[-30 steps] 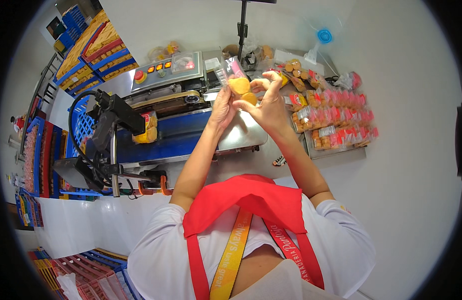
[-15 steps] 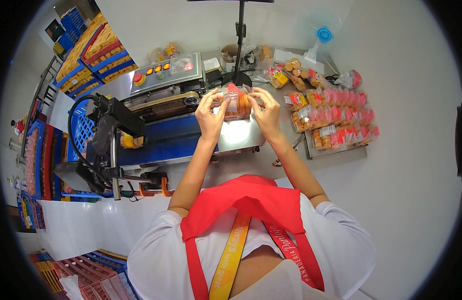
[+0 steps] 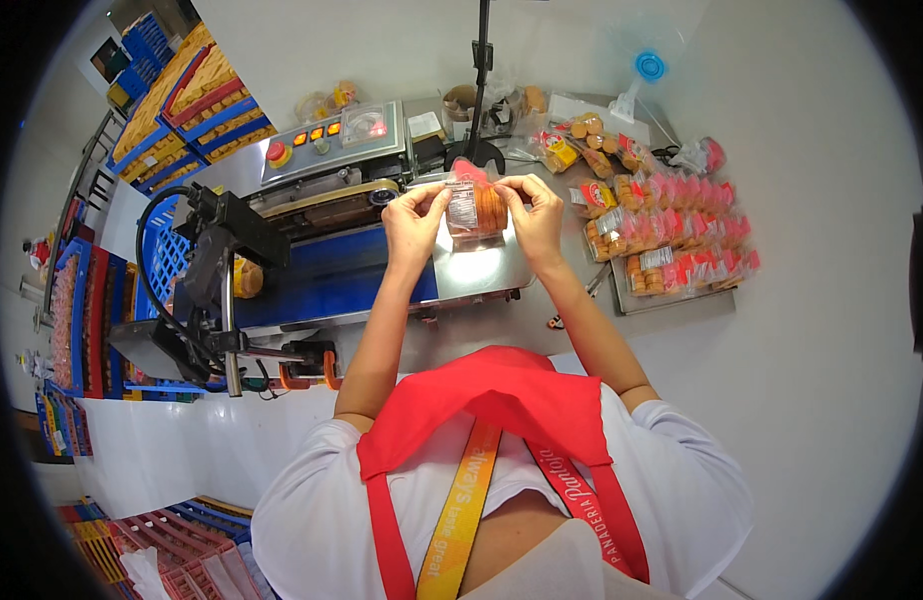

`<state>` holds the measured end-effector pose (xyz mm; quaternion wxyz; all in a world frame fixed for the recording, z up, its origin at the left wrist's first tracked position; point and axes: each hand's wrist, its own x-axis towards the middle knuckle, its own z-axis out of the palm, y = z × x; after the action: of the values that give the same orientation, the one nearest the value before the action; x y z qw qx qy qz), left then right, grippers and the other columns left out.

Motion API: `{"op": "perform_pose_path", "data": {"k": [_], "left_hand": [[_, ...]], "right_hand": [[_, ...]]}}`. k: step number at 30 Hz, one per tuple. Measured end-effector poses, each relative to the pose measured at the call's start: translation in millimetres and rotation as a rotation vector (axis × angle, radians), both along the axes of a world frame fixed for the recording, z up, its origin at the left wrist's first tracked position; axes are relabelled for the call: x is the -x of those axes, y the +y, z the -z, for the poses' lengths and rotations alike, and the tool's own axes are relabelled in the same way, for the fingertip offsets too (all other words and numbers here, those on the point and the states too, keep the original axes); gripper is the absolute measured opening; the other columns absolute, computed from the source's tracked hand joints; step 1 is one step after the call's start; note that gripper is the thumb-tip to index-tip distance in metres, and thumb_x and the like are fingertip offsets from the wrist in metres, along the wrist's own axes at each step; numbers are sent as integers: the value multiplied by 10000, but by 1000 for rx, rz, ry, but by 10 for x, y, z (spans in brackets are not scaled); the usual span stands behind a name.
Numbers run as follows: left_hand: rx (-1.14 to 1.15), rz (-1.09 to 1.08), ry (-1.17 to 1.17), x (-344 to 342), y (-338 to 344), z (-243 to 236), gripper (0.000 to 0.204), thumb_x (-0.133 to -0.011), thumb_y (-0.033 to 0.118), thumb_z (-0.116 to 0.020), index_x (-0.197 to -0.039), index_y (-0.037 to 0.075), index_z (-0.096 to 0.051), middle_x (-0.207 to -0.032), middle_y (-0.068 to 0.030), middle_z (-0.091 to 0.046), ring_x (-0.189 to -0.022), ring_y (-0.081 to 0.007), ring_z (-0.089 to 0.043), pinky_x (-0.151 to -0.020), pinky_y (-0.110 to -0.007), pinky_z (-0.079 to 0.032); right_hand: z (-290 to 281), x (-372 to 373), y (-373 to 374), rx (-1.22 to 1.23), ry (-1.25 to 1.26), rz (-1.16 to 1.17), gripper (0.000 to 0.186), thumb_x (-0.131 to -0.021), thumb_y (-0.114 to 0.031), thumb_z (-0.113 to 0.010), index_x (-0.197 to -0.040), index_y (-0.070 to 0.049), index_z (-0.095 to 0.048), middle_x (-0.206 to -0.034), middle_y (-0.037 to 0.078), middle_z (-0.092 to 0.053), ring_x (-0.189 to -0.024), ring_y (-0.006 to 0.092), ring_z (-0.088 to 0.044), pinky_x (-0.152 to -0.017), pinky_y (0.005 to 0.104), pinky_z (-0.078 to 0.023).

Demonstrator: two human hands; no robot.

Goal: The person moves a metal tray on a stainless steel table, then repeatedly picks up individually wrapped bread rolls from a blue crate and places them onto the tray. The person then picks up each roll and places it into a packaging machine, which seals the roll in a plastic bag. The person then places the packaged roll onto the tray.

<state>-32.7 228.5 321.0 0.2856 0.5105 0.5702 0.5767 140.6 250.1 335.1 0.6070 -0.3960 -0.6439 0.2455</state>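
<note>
Both my hands pinch the upper corners of a clear plastic bag of round orange-brown cookies. My left hand has thumb and finger closed on the bag's left corner, and my right hand grips the right one. A white printed label and some pink-red show on the bag. It is over the bright metal plate at the right end of the blue conveyor belt. Whether its bottom rests on the plate I cannot tell.
A sealing machine with a control panel stands behind the belt. To the left, a black device on a metal post overhangs the belt, with another bag beneath. At right, several filled bags lie in rows on a tray. A small blue-and-white fan stands behind.
The bag's face and label have become more visible between my hands. My left hand has shifted slightly left. On the belt, the other bag has moved a little to the left.
</note>
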Motion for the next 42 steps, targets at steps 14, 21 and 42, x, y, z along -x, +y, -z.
{"op": "perform_pose_path", "data": {"k": [14,21,42], "left_hand": [[-58,407,-388,190,129,54,108,-798,31,-688,-901,1,-697,-868,-61,-674,-799,-100,-620,-767,-235,-484],[-14,421,-386,208,-130,-256,334,-781,-9,-694,-1052,38,-503,-798,-59,-674,-767,-81,-622,-742,-224,-480],[317,-62,918,164,702,95,143,-667,116,-724,-807,137,-742,-796,-160,-671,-779,-312,-660,-752,-391,-527]], "right_hand": [[167,-225,271,192,217,-488,33,-765,-40,-703,-779,-11,-708,-835,69,-672,-823,129,-593,-771,261,-454],[-19,-257,-22,147,115,-395,35,-791,-43,-681,-807,-15,-696,-800,43,-676,-774,90,-598,-730,238,-458],[290,253,943,-309,-1150,-231,69,-681,-95,-619,-660,-48,-664,-731,135,-622,-795,294,-615,-720,380,-509]]}}
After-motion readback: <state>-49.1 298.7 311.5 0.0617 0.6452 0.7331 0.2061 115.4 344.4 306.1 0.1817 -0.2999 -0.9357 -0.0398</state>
